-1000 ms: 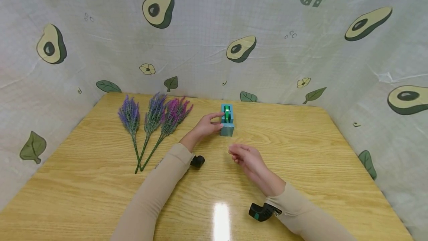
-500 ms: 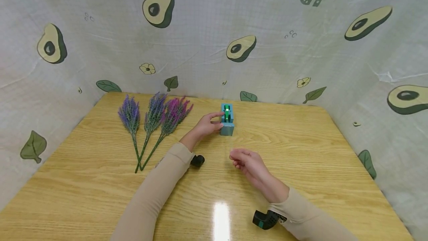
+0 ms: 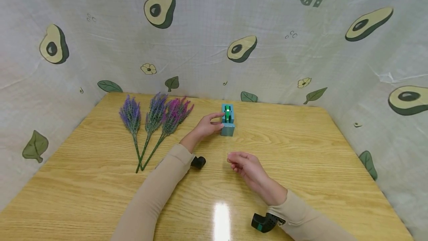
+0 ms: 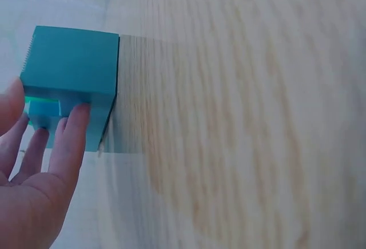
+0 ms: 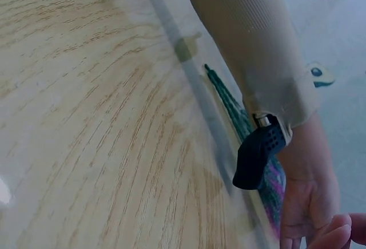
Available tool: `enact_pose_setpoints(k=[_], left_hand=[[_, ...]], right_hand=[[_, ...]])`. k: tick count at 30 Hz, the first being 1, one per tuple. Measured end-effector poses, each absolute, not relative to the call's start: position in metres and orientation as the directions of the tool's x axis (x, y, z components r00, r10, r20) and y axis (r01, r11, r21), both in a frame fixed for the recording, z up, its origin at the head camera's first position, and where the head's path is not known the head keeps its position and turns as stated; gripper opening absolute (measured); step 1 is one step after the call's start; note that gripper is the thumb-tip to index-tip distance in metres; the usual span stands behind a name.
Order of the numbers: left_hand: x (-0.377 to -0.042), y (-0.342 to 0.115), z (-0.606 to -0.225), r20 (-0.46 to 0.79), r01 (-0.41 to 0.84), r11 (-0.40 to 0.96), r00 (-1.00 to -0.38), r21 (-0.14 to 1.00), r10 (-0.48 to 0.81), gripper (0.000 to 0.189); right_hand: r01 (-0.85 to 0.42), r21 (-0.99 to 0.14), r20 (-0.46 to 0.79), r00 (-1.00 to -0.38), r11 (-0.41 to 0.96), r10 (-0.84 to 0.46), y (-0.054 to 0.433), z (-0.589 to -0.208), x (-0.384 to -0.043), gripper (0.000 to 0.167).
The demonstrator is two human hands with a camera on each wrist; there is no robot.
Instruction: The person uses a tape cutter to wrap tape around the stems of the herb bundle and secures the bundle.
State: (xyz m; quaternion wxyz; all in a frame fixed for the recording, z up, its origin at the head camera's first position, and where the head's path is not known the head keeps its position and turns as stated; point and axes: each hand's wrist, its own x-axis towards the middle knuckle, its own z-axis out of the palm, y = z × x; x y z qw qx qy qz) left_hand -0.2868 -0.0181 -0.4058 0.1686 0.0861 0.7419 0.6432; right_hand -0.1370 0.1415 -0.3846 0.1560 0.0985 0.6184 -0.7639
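Observation:
A blue tape dispenser (image 3: 227, 129) stands at the back middle of the table, with a green-cored tape roll (image 3: 227, 111) in it. My left hand (image 3: 205, 125) holds its left side, thumb at the front block and fingers farther back. In the left wrist view, the left hand's fingers (image 4: 74, 140) lie along the side of the teal-looking dispenser (image 4: 71, 63). Nearer to me, my right hand (image 3: 249, 167) has thumb and forefinger pinched together on a barely visible clear strip of tape (image 3: 229, 145) that runs back to the dispenser. Only fingertips (image 5: 337, 232) of it show in the right wrist view.
Several artificial lavender sprigs, among them a purple one (image 3: 130, 112) and a magenta one (image 3: 175, 112), lie at the left of the wooden table (image 3: 294, 140), stems crossing. A patterned cloth (image 3: 200, 21) hangs behind. Wrist cameras, such as the right one (image 3: 264, 222), hang below both forearms.
My right hand has drawn a little toward me, away from the dispenser, and then slightly left. My left hand and the dispenser stay in place.

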Motion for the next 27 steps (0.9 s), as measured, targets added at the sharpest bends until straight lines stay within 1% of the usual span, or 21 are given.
enact_pose_setpoints(k=[5,9,14,21,27], left_hand=[[-0.281,-0.025,-0.406,-0.070,-0.013,0.169,-0.941,0.985,0.332,0.045],[-0.278,-0.034,-0.403,-0.027,0.031,0.192,-0.956,0.981,0.293,0.043],[-0.275,-0.049,-0.400,0.003,0.057,0.206,-0.967,0.977,0.254,0.042],[-0.264,-0.073,-0.394,0.050,0.107,0.212,-0.965,0.971,0.258,0.043],[-0.257,-0.098,-0.391,0.072,0.136,0.248,-0.965,0.959,0.251,0.043]], right_hand=[[0.359,-0.913,-0.342,-0.932,-0.195,-0.116,0.141,-0.386,-0.136,0.028],[0.361,-0.909,-0.343,-0.932,-0.208,-0.118,0.141,-0.387,-0.136,0.024],[0.360,-0.909,-0.346,-0.933,-0.210,-0.103,0.141,-0.387,-0.135,0.023],[0.362,-0.910,-0.348,-0.932,-0.205,-0.102,0.142,-0.387,-0.134,0.022],[0.358,-0.911,-0.343,-0.934,-0.204,-0.102,0.141,-0.389,-0.134,0.025]])
